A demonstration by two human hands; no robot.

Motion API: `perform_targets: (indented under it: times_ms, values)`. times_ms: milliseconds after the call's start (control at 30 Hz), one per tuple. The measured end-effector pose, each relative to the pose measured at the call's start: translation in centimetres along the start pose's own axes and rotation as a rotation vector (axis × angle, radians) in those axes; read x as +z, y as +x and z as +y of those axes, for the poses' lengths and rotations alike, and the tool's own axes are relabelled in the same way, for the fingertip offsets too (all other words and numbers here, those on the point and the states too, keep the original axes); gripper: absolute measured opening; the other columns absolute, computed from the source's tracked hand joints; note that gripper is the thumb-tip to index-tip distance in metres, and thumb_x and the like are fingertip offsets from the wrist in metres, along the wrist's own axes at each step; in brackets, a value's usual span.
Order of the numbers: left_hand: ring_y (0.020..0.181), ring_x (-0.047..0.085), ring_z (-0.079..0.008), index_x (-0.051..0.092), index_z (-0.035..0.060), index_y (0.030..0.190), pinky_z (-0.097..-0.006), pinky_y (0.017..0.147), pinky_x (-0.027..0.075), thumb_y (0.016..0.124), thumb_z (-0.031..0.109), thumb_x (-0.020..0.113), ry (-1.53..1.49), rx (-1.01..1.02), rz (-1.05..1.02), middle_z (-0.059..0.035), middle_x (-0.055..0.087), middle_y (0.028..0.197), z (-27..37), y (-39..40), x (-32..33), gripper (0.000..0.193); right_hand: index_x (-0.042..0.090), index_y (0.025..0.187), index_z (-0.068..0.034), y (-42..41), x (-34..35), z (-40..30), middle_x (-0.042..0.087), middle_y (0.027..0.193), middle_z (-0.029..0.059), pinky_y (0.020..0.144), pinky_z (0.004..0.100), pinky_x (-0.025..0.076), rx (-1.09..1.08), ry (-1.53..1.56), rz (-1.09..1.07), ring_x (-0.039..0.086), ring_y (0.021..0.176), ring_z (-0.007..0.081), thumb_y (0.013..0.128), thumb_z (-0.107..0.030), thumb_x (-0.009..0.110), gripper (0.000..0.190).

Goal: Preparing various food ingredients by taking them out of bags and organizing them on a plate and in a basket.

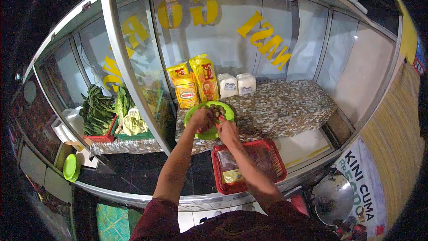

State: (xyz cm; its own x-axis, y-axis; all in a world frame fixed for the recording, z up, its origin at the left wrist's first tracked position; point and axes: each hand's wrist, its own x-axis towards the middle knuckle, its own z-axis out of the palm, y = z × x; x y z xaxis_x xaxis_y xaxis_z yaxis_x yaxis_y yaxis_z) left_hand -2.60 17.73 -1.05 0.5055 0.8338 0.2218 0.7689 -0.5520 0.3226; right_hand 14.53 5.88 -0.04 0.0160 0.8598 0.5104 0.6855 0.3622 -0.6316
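A round lime-green plastic plate (229, 111) lies at the front left of the stone-patterned cover, with small brown pieces of food (218, 109) on it. Over its left part is my left hand (201, 119), fingers bent down at the food; what they hold is too small to make out. My right hand (228, 130) is closed around a small red-handled tool (221, 118) at the plate's right side, its tip among the brown pieces. The tool's kind cannot be told. Both hands are close together.
Behind the plate stand yellow food packets (204, 78) and two white packs (246, 84). A red plastic basket (281, 164) sits under my right forearm. Leafy greens (97, 110) and cabbage (133, 123) lie left, past a metal post (128, 63). Glass panes enclose the counter; a wok (333, 199) is lower right.
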Motion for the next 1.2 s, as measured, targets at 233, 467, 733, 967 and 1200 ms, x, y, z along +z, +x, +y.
perform_targets:
  times_ms: [233, 467, 733, 967, 1200]
  values:
    - [0.077, 0.064, -0.0355, 0.07, 0.0072, 0.087, -0.0421, 0.072, 0.052, 0.076, 0.016, 0.059, -0.153, -0.075, 0.079, -0.0198, 0.066, 0.082, 1.0, -0.1, -1.0, 0.018, 0.065, 0.069, 0.0, 0.1, -0.6, -1.3, 0.065, 0.099, 0.0194, 0.077, 0.0408, 0.053, 0.071, 0.01, -0.034, 0.063, 0.092, 0.0346, 0.067, 0.0, 0.065, 0.003]
    - [0.077, 0.067, -0.0304, 0.069, 0.003, 0.087, -0.0366, 0.068, 0.052, 0.07, 0.005, 0.062, -0.185, -0.165, 0.13, -0.0188, 0.067, 0.082, 6.2, 1.2, -5.0, 0.018, 0.066, 0.069, -0.002, 1.6, 0.2, 2.9, 0.065, 0.078, 0.0196, 0.065, 0.0405, 0.053, -0.314, -0.106, 0.391, 0.064, 0.071, 0.0359, 0.068, -0.004, 0.065, 0.002]
    - [0.067, 0.061, -0.0388, 0.066, 0.0046, 0.08, -0.0443, 0.06, 0.047, 0.078, 0.019, 0.059, -0.048, -0.02, 0.362, -0.021, 0.062, 0.072, -0.9, 1.2, -3.4, 0.017, 0.067, 0.071, -0.001, 1.9, 3.3, -0.3, 0.062, 0.07, 0.0214, 0.061, 0.0418, 0.051, 0.047, 0.102, 0.066, 0.064, 0.068, 0.0355, 0.069, -0.004, 0.066, 0.004]
    - [0.072, 0.061, -0.0282, 0.062, -0.0045, 0.087, -0.0407, 0.062, 0.046, 0.082, 0.022, 0.045, -0.563, -0.222, 0.272, -0.0146, 0.063, 0.075, -1.9, 1.5, -0.7, 0.032, 0.066, 0.071, 0.001, 2.3, 5.6, 2.2, 0.061, 0.065, 0.021, 0.058, 0.042, 0.051, -0.152, -0.075, 0.306, 0.063, 0.064, 0.0358, 0.068, -0.003, 0.067, 0.005]
    - [0.075, 0.061, -0.033, 0.062, -0.0036, 0.085, -0.0401, 0.066, 0.047, 0.081, 0.02, 0.052, -0.516, -0.279, 0.401, -0.0194, 0.063, 0.078, -5.5, 0.2, 0.6, 0.026, 0.064, 0.069, 0.001, 3.0, 5.9, -1.6, 0.062, 0.073, 0.0227, 0.062, 0.0434, 0.05, -0.181, 0.126, 0.318, 0.062, 0.071, 0.0377, 0.069, -0.002, 0.065, 0.003]
